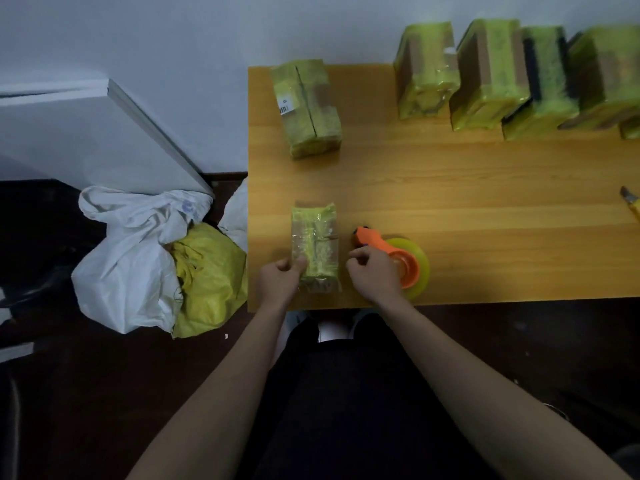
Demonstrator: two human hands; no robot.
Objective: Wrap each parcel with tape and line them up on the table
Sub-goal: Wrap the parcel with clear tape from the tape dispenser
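The left hand (pixel 281 277) has its grip on the near left side of a small parcel (pixel 315 245), with the thumb curled onto its top. The parcel lies flat near the front edge of the counter (pixel 485 188), and its long side points straight away from the person. It is wrapped in green with clear tape over it.

The right hand (pixel 374 271) is just beside the parcel on its right. Its fingers are curled, and it sits over the handle end of the orange tape dispenser (pixel 388 252). I think it may be holding the handle, but the picture is too blurry there to be sure. The roll of tape sits under the dispenser, flat on the counter.

So the parcel is to the left of the tape tool, and the left hand is the nearer one to it. If more tape is to go on, I would guess it has to run across the parcel from the right side.

Further back, another parcel (pixel 306 107) lies alone. Its long side also points away. At the far right, a row of wrapped parcels (pixel 502 71) stands close together by the wall. A small yellow knife (pixel 631 202) lies at the right edge.
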